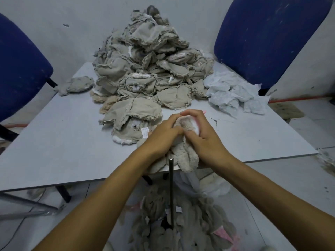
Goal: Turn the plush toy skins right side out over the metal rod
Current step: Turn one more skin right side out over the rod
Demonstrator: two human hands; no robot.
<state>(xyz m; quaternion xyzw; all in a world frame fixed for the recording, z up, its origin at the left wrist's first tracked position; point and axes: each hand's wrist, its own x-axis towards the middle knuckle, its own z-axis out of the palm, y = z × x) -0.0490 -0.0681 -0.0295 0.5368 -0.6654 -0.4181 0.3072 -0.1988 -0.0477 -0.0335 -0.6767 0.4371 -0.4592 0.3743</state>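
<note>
Standing upright at 6 o'clock from both hands, the metal rod (171, 189) runs up into the plush skin (184, 153) at the tabletop (54, 142) edge, where left hand (164, 136) and right hand (204, 137) grip it equally close, fingers curled.

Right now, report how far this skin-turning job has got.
Done: a heap of fuzzy turned skins lies on the floor around the metal rod. In hand: left hand and right hand grip one plush skin over the rod's top. Left: the big pile of inside-out skins on the table.
</note>
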